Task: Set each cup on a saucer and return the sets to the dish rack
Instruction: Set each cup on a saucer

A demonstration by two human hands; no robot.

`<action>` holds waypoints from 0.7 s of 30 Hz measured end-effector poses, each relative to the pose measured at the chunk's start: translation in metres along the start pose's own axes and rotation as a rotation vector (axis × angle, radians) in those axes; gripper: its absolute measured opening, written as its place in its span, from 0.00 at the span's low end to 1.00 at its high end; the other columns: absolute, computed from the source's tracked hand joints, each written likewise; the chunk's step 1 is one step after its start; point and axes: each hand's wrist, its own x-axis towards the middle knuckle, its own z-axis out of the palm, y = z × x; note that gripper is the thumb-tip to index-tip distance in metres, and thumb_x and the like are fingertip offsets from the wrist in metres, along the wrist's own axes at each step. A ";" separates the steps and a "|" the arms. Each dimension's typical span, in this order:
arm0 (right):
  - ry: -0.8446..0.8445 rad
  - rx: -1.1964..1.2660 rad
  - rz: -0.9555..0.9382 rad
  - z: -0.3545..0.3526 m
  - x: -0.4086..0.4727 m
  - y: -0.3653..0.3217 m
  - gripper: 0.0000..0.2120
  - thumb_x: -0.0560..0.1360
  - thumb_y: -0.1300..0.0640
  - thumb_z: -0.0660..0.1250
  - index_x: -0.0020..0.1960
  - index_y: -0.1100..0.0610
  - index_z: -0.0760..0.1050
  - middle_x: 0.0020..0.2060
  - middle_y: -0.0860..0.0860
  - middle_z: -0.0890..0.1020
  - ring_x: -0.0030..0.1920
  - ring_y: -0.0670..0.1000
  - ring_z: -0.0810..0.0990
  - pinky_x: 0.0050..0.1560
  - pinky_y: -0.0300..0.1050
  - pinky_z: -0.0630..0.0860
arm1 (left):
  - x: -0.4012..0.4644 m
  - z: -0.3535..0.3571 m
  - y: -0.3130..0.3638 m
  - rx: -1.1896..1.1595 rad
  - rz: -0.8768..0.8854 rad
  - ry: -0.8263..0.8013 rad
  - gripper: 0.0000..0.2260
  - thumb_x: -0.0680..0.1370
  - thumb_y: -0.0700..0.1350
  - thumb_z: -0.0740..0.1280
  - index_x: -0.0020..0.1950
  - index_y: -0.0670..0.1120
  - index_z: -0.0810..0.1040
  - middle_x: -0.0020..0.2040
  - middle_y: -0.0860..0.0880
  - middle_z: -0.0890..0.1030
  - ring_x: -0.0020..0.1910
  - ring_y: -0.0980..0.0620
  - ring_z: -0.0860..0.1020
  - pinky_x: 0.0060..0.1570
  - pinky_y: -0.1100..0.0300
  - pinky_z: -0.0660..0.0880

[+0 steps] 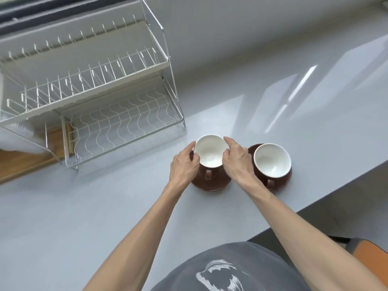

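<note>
- Pale grey countertop (262,97), smooth and matte, fills most of the head view; bright streaks of light lie across its far right part, and its near edge runs diagonally at lower right over a darker floor.
- No brand, label or readable writing shows anywhere; the grey shirt (226,267) at the bottom edge carries only a white graphic, cut off by the frame.
- A two-tier white wire dish rack (100,97) stands at the upper left of the counter, both tiers bare of cups; a wooden board (25,158) lies under its left part, and a white ribbed object at the far left is blurred and cut off, so I cannot tell what it is.
- The left brown cup with white inside (210,151) sits just in front of the rack's lower tier, over a round brown saucer (212,184), handle towards the person; whether it rests on the saucer or is slightly lifted cannot be told.
- The left hand (184,164) curls against this cup's left side, and the right hand (237,159) pinches its right rim with thumb and fingers; the hands hide much of the cup's wall.
- A second brown cup with white inside (272,160) stands on its own brown saucer (287,179) just to the right, untouched, handle also facing the person.
- An orange chair seat (371,257) peeks in at the lower right corner, mostly cut off.
</note>
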 end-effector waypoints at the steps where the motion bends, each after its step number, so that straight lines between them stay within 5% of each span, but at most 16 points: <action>1: -0.005 0.002 0.003 0.003 -0.004 0.000 0.25 0.78 0.64 0.55 0.75 0.54 0.66 0.59 0.62 0.82 0.59 0.66 0.78 0.58 0.53 0.71 | -0.004 -0.001 -0.003 0.001 -0.009 -0.005 0.20 0.80 0.44 0.59 0.71 0.55 0.74 0.56 0.46 0.84 0.56 0.43 0.81 0.60 0.49 0.74; 6: -0.024 0.011 0.003 0.015 -0.021 0.002 0.25 0.79 0.63 0.54 0.75 0.53 0.66 0.57 0.62 0.82 0.58 0.66 0.78 0.57 0.53 0.72 | -0.018 -0.003 -0.016 -0.005 -0.026 -0.019 0.18 0.79 0.44 0.59 0.66 0.58 0.77 0.45 0.52 0.79 0.46 0.41 0.83 0.56 0.48 0.76; 11: -0.033 0.015 0.008 0.023 -0.029 0.002 0.25 0.78 0.63 0.54 0.75 0.53 0.67 0.57 0.62 0.83 0.57 0.65 0.79 0.56 0.52 0.72 | -0.025 -0.001 -0.031 -0.058 -0.042 -0.019 0.15 0.79 0.45 0.59 0.60 0.62 0.76 0.51 0.50 0.84 0.46 0.42 0.84 0.56 0.44 0.77; 21: 0.001 0.041 0.027 0.026 -0.034 0.008 0.25 0.78 0.63 0.55 0.74 0.54 0.68 0.51 0.63 0.84 0.53 0.66 0.80 0.52 0.52 0.73 | -0.022 0.006 -0.041 -0.068 -0.028 -0.043 0.20 0.79 0.46 0.59 0.70 0.57 0.74 0.52 0.49 0.84 0.46 0.43 0.84 0.54 0.48 0.78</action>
